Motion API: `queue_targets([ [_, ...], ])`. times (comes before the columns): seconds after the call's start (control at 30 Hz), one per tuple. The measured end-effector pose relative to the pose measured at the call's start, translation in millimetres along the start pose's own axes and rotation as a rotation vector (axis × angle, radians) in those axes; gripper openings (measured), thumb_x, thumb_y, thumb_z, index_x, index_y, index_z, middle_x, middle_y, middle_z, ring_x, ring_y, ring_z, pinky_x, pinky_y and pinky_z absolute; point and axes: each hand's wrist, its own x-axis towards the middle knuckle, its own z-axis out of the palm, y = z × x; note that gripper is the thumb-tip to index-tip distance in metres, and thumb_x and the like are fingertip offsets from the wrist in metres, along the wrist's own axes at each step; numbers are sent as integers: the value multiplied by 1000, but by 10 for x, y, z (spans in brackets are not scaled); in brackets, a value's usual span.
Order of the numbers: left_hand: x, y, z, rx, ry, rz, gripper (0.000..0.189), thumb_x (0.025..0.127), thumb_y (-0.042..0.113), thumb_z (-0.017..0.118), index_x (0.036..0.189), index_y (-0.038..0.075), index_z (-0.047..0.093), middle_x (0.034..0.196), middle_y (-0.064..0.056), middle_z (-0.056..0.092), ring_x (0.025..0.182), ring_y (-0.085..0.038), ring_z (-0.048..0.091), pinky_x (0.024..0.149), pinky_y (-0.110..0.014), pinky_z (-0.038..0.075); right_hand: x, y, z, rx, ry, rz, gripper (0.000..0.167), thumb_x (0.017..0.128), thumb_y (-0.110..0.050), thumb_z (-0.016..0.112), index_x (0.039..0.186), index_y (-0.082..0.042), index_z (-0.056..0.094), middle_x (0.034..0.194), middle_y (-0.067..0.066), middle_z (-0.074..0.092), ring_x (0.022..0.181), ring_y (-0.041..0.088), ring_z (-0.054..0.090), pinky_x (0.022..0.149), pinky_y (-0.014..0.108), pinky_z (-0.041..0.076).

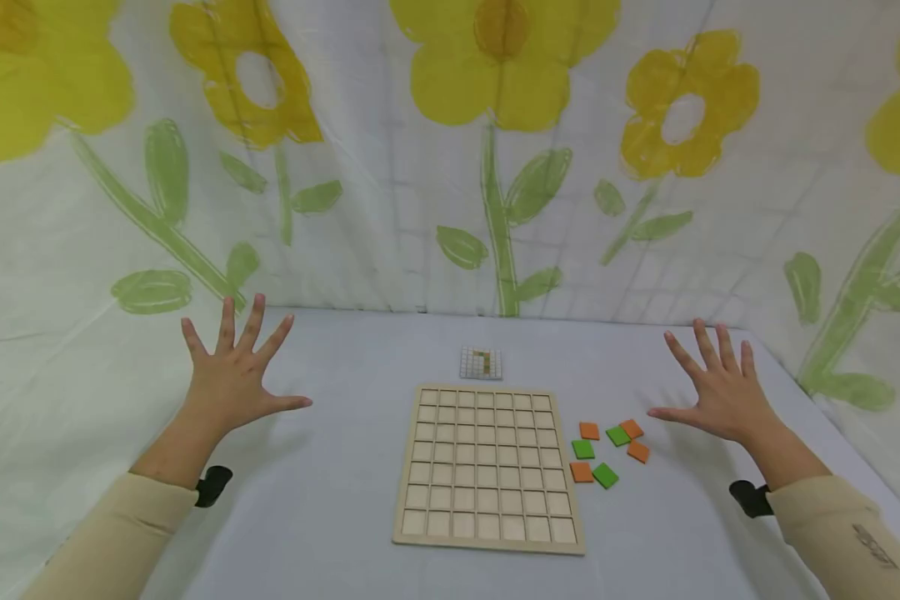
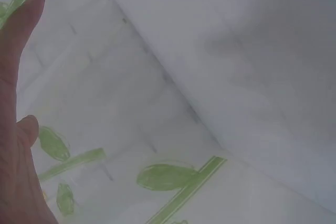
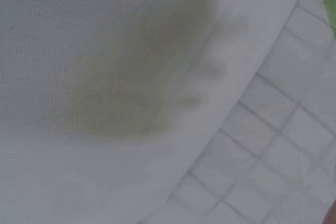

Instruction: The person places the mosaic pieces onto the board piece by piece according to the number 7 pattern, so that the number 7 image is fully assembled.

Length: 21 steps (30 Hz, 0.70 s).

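Observation:
Both hands are held over the white table with fingers spread and nothing in them. The left hand (image 1: 228,383) is out to the left of a wooden grid board (image 1: 487,548); part of it also shows along the edge of the left wrist view. On the other side, the right hand (image 1: 731,396) is nearest to several small square tiles, among them an orange tile (image 1: 638,452) and a green tile (image 1: 606,476). Behind the board lies a small white pattern card (image 1: 481,363) with a coloured shape on its grid. In the right wrist view only a sliver of skin shows.
A white curtain (image 1: 390,192) printed with yellow flowers hangs behind the table (image 1: 330,500) and at its sides. The tiles lie close to the board's right edge, two of them touching or overlapping. Dark bands sit at both wrists.

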Motion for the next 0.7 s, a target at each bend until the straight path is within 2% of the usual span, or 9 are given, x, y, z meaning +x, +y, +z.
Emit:
queue_targets([
  [0.1, 16, 29, 6, 9, 30, 28, 118, 61, 81, 58, 151, 27, 5, 154, -7, -23, 139, -37, -26, 101, -74, -17, 9, -2, 2, 0, 0, -1, 116, 67, -70, 64, 149, -32, -8, 155, 15, -16, 140, 38, -21, 109, 67, -14],
  [0.2, 30, 96, 13, -40, 80, 89, 116, 63, 74, 64, 151, 24, 8, 156, -9, -18, 141, -36, -22, 104, -73, -14, -3, -21, 11, 32, 4, 0, 115, 68, -66, 67, 151, -27, -2, 155, 21, -9, 141, 45, -11, 109, 71, -2],
  [0.27, 37, 158, 6, -110, 119, 142, 110, 65, 65, 69, 151, 21, 15, 157, -12, -9, 142, -38, -16, 107, -71, -10, -2, -57, 12, 72, 6, 5, 112, 68, -60, 71, 151, -19, 8, 154, 27, 1, 140, 49, 3, 106, 73, 12],
  [0.37, 51, 299, -17, -253, 122, 195, 98, 69, 50, 75, 147, 16, 27, 156, -19, 8, 143, -42, 1, 107, -73, 0, -4, -146, -1, 148, -2, 25, 99, 69, -47, 77, 144, -2, 30, 148, 33, 18, 130, 55, 22, 95, 74, 27],
  [0.43, 58, 414, -14, -360, 94, 199, 90, 71, 42, 77, 145, 12, 33, 154, -22, 14, 141, -45, 12, 105, -75, 8, -21, -221, -22, 195, -18, 51, 87, 70, -38, 79, 135, 5, 41, 141, 35, 28, 123, 57, 29, 91, 73, 31],
  [0.5, 63, 538, 4, -481, 31, 180, 88, 72, 38, 77, 144, 12, 34, 154, -22, 16, 139, -47, 16, 103, -76, 13, -49, -288, -37, 257, -49, 87, 78, 71, -31, 79, 129, 9, 47, 136, 37, 33, 119, 58, 31, 90, 72, 33],
  [0.6, 78, 720, 67, -652, -71, 143, 89, 73, 39, 77, 146, 12, 32, 156, -17, 14, 140, -45, 14, 107, -72, 14, -111, -364, -49, 362, -109, 136, 73, 74, -30, 77, 127, 11, 48, 131, 37, 36, 117, 56, 33, 91, 69, 36],
  [0.7, 122, 895, 137, -776, -153, 115, 90, 74, 45, 74, 146, 14, 31, 156, -13, 15, 142, -41, 13, 110, -66, 19, -180, -413, -49, 457, -165, 166, 72, 77, -33, 75, 128, 10, 49, 129, 34, 40, 118, 52, 35, 91, 67, 38],
])
